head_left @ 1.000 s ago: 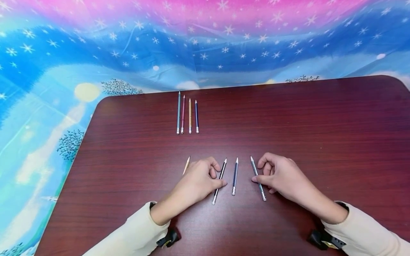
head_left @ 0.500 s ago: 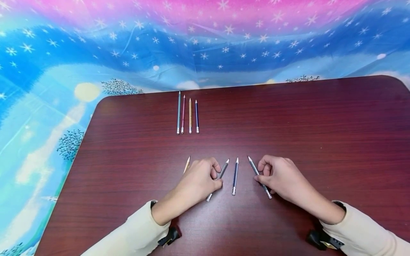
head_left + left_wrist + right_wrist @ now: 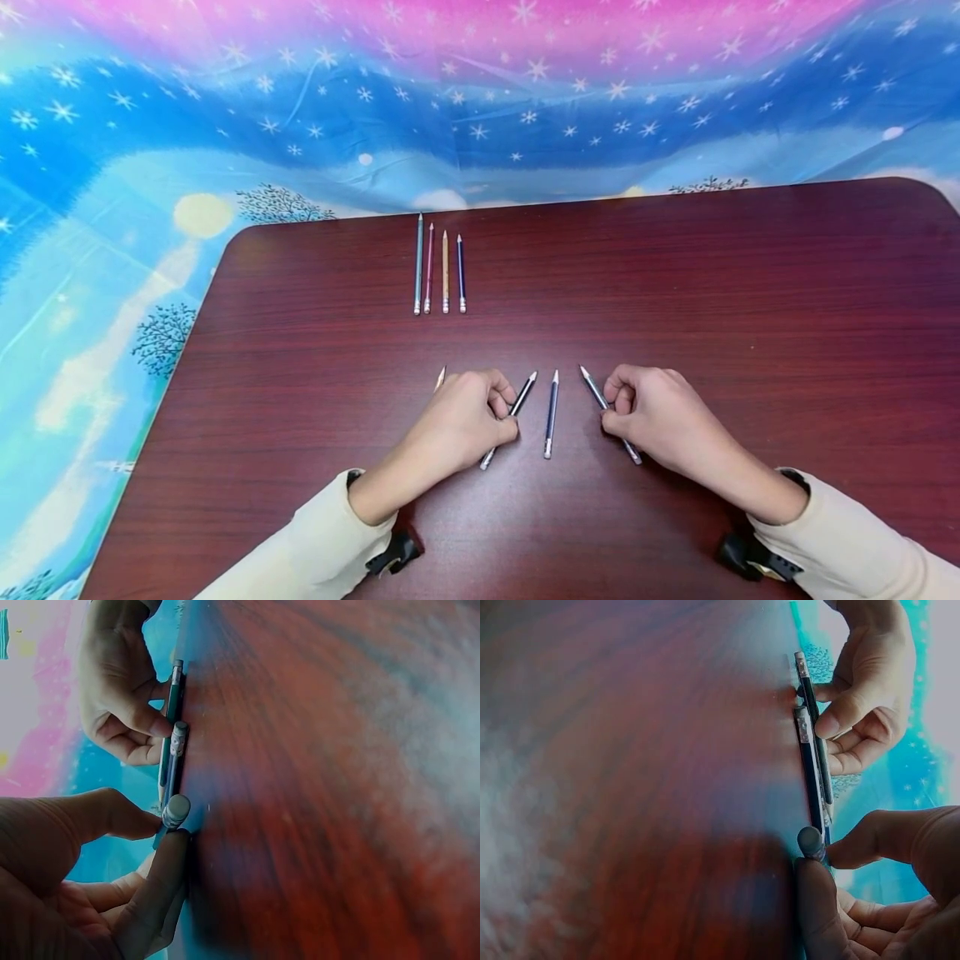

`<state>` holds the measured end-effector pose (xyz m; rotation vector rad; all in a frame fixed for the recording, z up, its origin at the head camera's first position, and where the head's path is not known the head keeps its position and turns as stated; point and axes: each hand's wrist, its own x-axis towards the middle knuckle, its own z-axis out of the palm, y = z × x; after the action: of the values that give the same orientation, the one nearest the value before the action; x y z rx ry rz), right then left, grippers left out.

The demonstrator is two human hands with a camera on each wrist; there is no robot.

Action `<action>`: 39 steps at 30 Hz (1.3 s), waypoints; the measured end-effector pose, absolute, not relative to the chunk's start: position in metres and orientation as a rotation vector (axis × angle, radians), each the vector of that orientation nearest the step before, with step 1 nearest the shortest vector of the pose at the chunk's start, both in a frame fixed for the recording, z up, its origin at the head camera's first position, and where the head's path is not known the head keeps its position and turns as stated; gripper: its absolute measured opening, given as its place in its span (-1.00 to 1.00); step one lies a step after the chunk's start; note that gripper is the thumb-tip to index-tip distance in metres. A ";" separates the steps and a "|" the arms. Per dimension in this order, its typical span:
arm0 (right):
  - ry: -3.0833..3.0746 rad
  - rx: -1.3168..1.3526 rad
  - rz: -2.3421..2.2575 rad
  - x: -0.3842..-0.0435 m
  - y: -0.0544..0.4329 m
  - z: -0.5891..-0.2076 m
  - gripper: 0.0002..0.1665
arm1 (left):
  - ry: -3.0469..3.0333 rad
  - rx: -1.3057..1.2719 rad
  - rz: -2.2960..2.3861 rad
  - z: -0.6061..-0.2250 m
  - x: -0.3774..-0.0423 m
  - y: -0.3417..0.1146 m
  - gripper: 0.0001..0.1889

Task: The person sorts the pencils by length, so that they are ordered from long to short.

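Observation:
My left hand (image 3: 465, 417) pinches a black striped pencil (image 3: 526, 390) between thumb and fingers, its tip leaning to the right. In the left wrist view its grey eraser (image 3: 177, 810) pokes out past the thumb. Opposite it, my right hand (image 3: 660, 415) pinches a dark grey-green pencil (image 3: 591, 385) whose tip leans left; the right wrist view shows that pencil's eraser end (image 3: 810, 841) between thumb and finger. Between both hands a dark blue pencil (image 3: 551, 417) lies almost straight, touched by neither. Behind my left hand a yellow pencil (image 3: 440, 377) shows only its tip end.
Farther back on the dark red wooden table (image 3: 712, 275) lies a row of pencils: a light blue one (image 3: 418, 267), a pink-red one (image 3: 430, 267), a yellow pencil (image 3: 446, 271) and a navy one (image 3: 461, 275). A snowflake-patterned cloth (image 3: 480, 100) hangs beyond the table.
Both held pencils have turned: the left one's tip swung right and its eraser left, the right one's tip left and its eraser right. The middle pencil stayed put.

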<state>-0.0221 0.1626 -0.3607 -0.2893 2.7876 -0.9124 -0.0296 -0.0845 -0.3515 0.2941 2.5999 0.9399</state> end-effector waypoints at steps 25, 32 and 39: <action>2.408 -0.202 -1.363 -0.043 0.160 -0.347 -0.70 | 2.224 0.118 1.436 -0.349 -0.049 -0.095 -0.72; 2.380 -0.213 -1.395 -0.061 0.154 -0.338 -0.70 | 2.148 0.020 1.540 -0.336 -0.069 -0.103 -0.69; 2.311 -0.177 -1.463 -0.085 0.139 -0.331 -0.71 | 2.078 -0.057 1.698 -0.339 -0.096 -0.112 -0.67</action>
<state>-0.0854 0.1392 -0.3312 -0.1767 2.3112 -1.4631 -0.0956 -0.1116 -0.3391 -0.0572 2.0777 1.6981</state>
